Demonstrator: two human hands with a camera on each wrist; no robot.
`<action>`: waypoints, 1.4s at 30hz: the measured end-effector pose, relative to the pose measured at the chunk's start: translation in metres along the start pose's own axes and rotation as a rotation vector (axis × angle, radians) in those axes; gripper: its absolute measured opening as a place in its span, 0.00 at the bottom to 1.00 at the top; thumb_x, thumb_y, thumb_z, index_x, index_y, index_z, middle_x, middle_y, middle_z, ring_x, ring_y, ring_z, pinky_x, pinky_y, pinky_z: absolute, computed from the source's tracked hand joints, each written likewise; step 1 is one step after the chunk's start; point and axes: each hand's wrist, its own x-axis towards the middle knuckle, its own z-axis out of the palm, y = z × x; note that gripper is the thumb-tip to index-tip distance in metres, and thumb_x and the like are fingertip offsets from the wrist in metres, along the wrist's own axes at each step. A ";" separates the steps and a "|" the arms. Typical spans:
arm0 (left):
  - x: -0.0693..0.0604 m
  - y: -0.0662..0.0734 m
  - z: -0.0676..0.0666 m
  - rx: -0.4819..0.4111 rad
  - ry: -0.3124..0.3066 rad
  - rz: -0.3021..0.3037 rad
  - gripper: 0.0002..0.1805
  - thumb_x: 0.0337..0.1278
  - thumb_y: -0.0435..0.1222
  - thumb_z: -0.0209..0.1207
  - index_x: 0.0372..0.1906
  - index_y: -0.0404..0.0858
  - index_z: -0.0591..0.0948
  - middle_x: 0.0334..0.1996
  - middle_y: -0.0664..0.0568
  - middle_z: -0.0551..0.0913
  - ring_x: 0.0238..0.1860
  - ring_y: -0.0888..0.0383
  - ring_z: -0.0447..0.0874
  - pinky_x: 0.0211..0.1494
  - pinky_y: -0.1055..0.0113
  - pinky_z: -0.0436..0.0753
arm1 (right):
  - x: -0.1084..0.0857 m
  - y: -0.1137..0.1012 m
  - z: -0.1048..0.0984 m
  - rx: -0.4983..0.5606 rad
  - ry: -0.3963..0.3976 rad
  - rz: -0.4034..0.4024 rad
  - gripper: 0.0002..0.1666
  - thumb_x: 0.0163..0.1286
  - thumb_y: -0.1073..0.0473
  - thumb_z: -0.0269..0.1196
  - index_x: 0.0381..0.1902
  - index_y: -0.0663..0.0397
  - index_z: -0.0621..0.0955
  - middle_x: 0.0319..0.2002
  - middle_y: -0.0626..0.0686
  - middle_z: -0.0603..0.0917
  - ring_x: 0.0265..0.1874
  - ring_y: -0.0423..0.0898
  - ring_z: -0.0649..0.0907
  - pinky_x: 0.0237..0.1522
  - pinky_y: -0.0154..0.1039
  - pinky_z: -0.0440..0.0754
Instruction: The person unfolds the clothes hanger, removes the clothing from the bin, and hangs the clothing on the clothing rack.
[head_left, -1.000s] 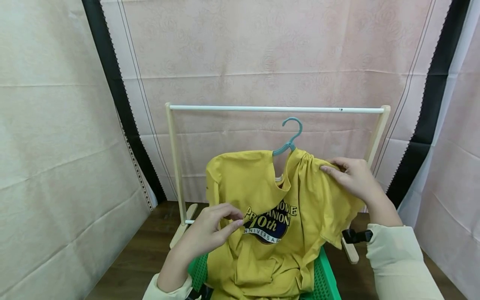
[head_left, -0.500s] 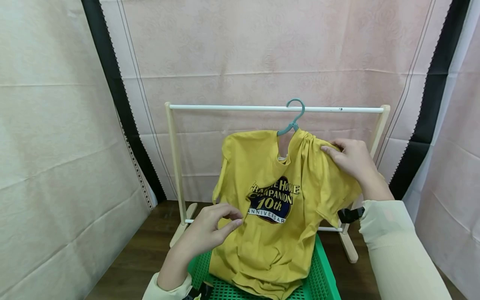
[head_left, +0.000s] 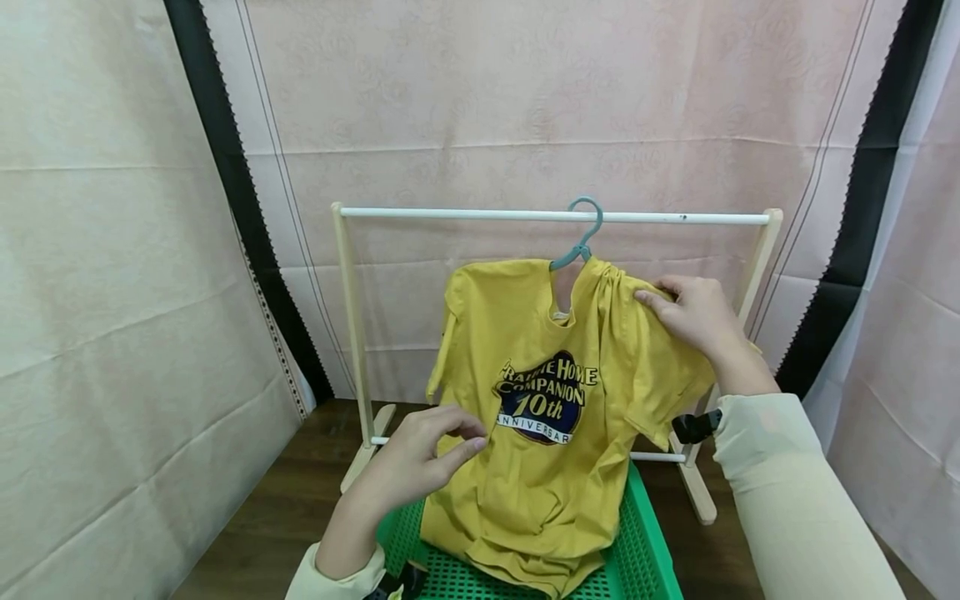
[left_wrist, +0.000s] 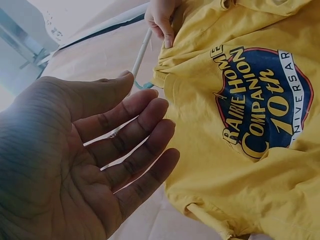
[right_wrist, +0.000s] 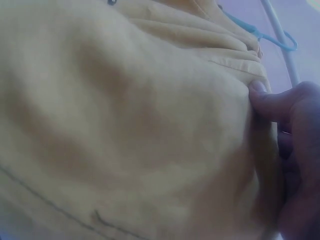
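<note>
A yellow T-shirt [head_left: 525, 483] with a dark printed badge hangs on a teal hanger [head_left: 581, 250], most of which is hidden inside the cloth. The hanger's hook reaches above the white rail [head_left: 465, 214] and appears to loop over it; whether it bears weight I cannot tell. My right hand [head_left: 701, 317] pinches the shirt's right shoulder, thumb in front, where the fabric is bunched. In the right wrist view the thumb [right_wrist: 265, 97] presses the cloth. Relaxed and holding nothing, my left hand [left_wrist: 95, 145] is beside the shirt's lower left side.
Under the shirt stands a green perforated basket [head_left: 651, 533]. The rack's cream side posts [head_left: 352, 325] and feet [head_left: 697, 492] stand on a dark wooden table [head_left: 262, 508]. Pale cloth [head_left: 525, 92] covers the back and sides.
My right hand has raised the shirt and hanger, bringing the hook from below the rail up to it, then shifting slightly left. The left hand has stayed nearly still as the shirt rose beside it.
</note>
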 end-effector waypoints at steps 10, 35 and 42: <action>0.000 0.002 0.000 -0.003 -0.004 -0.012 0.02 0.71 0.43 0.61 0.43 0.55 0.83 0.38 0.70 0.82 0.43 0.68 0.80 0.48 0.65 0.82 | -0.001 0.000 0.003 -0.033 -0.021 -0.018 0.20 0.74 0.48 0.62 0.39 0.60 0.86 0.34 0.60 0.87 0.31 0.57 0.82 0.34 0.53 0.76; 0.000 0.005 -0.001 -0.005 -0.020 -0.039 0.02 0.70 0.42 0.62 0.42 0.52 0.84 0.38 0.70 0.82 0.42 0.68 0.81 0.48 0.65 0.82 | -0.011 -0.013 -0.005 -0.107 -0.073 -0.014 0.18 0.76 0.46 0.59 0.36 0.55 0.80 0.22 0.53 0.78 0.23 0.51 0.75 0.24 0.46 0.69; 0.000 0.006 -0.002 0.001 -0.019 -0.042 0.02 0.70 0.42 0.62 0.42 0.53 0.83 0.38 0.70 0.82 0.42 0.69 0.81 0.48 0.65 0.82 | -0.016 -0.020 -0.005 -0.069 -0.017 -0.021 0.21 0.77 0.46 0.57 0.50 0.58 0.83 0.45 0.64 0.87 0.43 0.65 0.84 0.43 0.62 0.78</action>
